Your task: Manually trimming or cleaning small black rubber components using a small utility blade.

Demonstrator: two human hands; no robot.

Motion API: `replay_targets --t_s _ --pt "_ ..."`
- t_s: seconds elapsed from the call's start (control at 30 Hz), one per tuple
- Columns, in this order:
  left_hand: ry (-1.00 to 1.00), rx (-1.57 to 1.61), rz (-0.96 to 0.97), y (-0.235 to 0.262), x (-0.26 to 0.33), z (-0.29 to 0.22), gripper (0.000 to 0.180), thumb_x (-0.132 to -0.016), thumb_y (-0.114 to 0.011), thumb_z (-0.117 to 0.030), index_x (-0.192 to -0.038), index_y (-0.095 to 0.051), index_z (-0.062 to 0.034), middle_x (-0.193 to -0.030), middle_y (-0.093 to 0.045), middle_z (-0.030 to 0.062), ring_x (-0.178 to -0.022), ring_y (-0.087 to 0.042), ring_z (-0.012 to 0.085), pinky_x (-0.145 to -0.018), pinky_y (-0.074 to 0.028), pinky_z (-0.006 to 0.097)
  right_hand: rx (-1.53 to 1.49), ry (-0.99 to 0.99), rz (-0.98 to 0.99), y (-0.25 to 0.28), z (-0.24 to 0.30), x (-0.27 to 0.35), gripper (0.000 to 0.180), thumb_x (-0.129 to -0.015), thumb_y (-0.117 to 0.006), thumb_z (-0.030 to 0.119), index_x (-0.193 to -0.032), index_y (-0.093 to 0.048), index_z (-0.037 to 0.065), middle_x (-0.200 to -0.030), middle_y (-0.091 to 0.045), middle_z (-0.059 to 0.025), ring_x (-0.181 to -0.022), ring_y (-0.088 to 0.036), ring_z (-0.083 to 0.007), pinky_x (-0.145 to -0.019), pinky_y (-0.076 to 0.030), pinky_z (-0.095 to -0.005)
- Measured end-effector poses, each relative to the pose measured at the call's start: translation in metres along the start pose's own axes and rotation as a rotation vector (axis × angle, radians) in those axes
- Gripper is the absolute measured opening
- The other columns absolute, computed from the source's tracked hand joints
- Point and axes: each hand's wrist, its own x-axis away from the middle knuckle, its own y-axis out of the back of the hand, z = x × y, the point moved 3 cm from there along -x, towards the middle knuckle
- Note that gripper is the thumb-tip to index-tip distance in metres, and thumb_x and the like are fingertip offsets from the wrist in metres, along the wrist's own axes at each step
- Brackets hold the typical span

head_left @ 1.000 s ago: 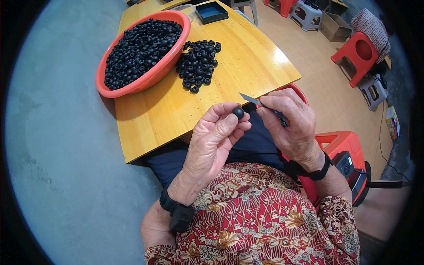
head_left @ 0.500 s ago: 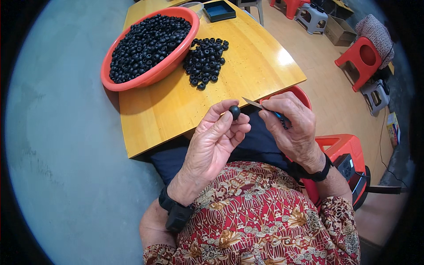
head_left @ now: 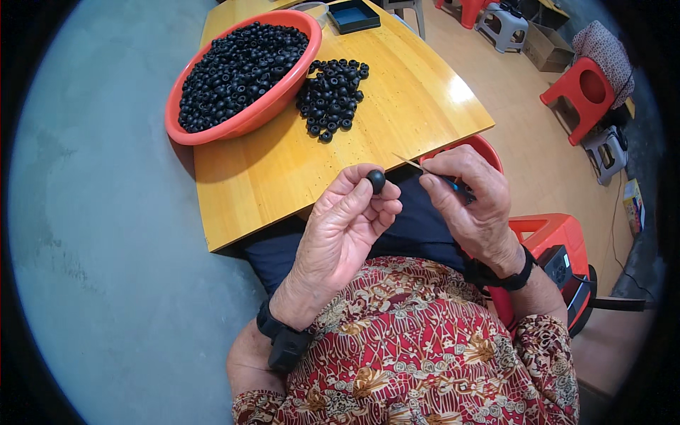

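Between the thumb and fingers of my left hand [head_left: 348,219] is a round, smooth black piece [head_left: 376,181], like a large bead. My right hand [head_left: 473,202] grips a small knife [head_left: 409,162]; its thin blade points left toward the table edge, apart from the black piece, and a bit of blue handle shows under the fingers. Beyond my hands, a loose pile of similar black pieces [head_left: 331,99], several with holes showing, lies on the yellow table [head_left: 411,92]. A red basin [head_left: 301,79] heaped with more of them stands to the left of the pile.
A dark shallow tray [head_left: 353,17] sits at the table's far end. Under the table's right edge is a red tub [head_left: 485,150], partly hidden by my right hand. Beside my right arm stands a red stool [head_left: 545,230] with a black box [head_left: 554,264] on it. More stools line the right wall.
The knife has turned a little, so its blade now looks thinner. My left hand keeps the black piece in nearly the same place.
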Motion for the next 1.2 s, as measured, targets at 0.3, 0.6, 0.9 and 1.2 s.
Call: replay_targets --t_s 0.3,0.6,0.9,1.2 --pt "0.047 0.076 -0.017 -0.001 0.002 0.001 0.021 -0.097 -0.053 -0.014 -0.115 -0.054 -0.0048 -0.100 -0.064 0.0121 -0.087 -0.066 0.0190 -0.081 -0.054 0.032 -0.052 -0.106 0.016 0.001 -0.003 0.001 0.012 -0.079 -0.070 0.002 -0.088 -0.063 -0.001 -0.079 -0.062 -0.0113 -0.069 -0.062 -0.0219 -0.060 -0.047 -0.0296" --pt "0.036 0.035 -0.018 0.003 0.000 0.004 0.020 -0.096 -0.055 -0.014 -0.114 -0.054 -0.0056 -0.100 -0.064 0.0121 -0.087 -0.065 0.0187 -0.083 -0.053 0.031 -0.103 -0.150 0.012 0.002 -0.005 0.002 0.012 -0.080 -0.069 0.003 -0.089 -0.063 -0.002 -0.081 -0.063 -0.0114 -0.072 -0.063 -0.0206 -0.063 -0.048 -0.0291" --pt "0.037 0.036 -0.030 0.004 -0.001 0.005 0.019 -0.095 -0.056 -0.011 -0.113 -0.056 -0.0052 -0.102 -0.063 0.0115 -0.087 -0.064 0.0177 -0.083 -0.052 0.031 -0.081 -0.076 0.018 0.001 -0.003 0.001 0.012 -0.080 -0.070 0.002 -0.089 -0.063 -0.002 -0.080 -0.063 -0.0117 -0.072 -0.063 -0.0216 -0.063 -0.048 -0.0296" --pt "0.046 0.056 -0.015 0.006 -0.002 0.007 0.014 -0.095 -0.057 -0.010 -0.108 -0.054 -0.0051 -0.101 -0.065 0.0130 -0.089 -0.065 0.0160 -0.083 -0.054 0.027 -0.043 0.000 0.057 0.001 0.004 -0.001 0.015 -0.077 -0.071 0.000 -0.089 -0.062 -0.001 -0.078 -0.062 -0.0119 -0.069 -0.062 -0.0250 -0.060 -0.049 -0.0318"
